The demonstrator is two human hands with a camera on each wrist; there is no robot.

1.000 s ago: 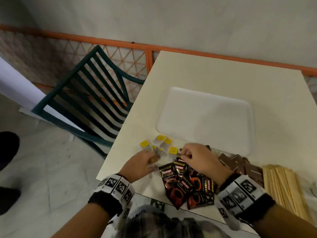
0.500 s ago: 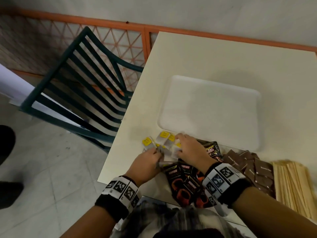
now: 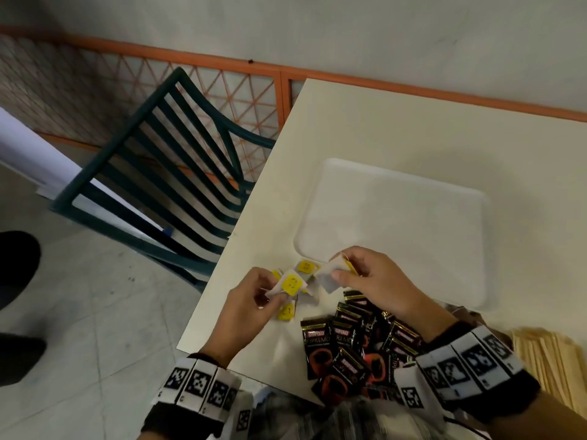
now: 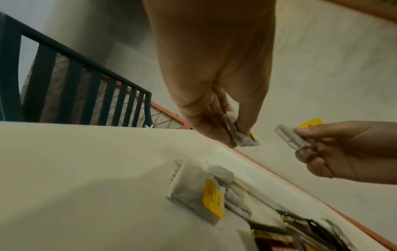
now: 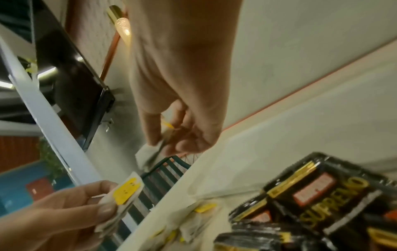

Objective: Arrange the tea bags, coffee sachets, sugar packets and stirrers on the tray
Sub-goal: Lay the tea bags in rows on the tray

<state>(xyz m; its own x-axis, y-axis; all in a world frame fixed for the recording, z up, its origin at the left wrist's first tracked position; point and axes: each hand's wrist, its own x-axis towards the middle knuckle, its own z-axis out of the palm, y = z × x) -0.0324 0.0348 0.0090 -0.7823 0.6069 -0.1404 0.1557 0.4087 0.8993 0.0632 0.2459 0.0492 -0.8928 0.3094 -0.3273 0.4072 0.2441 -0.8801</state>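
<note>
The left hand (image 3: 251,308) is pinching a tea bag with a yellow tag (image 3: 290,284) between thumb and fingers, lifted clear of the desk (image 3: 397,122). The right hand (image 3: 378,281) is pinching a second tea bag (image 3: 332,273) the same way, at 3 o'clock from the first and just over the near-left corner of the tray (image 3: 397,223). The remaining tea bags (image 3: 305,268) are lying loose on the desk below and between the two hands, just beside the tray's near edge. The coffee sachets (image 3: 346,350) are lying in an overlapping pile at 6 o'clock from the right hand, reaching the desk's near edge. The wooden stirrers (image 3: 546,357) are lying in a bundle at 3 o'clock from the sachets, near the right wrist. Brown packets are partly hidden behind the right forearm; their count cannot be told.

The tray is lying flat with nothing on it, its far and right sides bordered by bare desk. The desk's left edge is running close to the tea bags at 9 o'clock. A dark green slatted chair (image 3: 165,173) is standing just beyond that edge on a tiled floor (image 3: 95,312). An orange rail (image 3: 190,58) is running along the wall at 12 o'clock.
</note>
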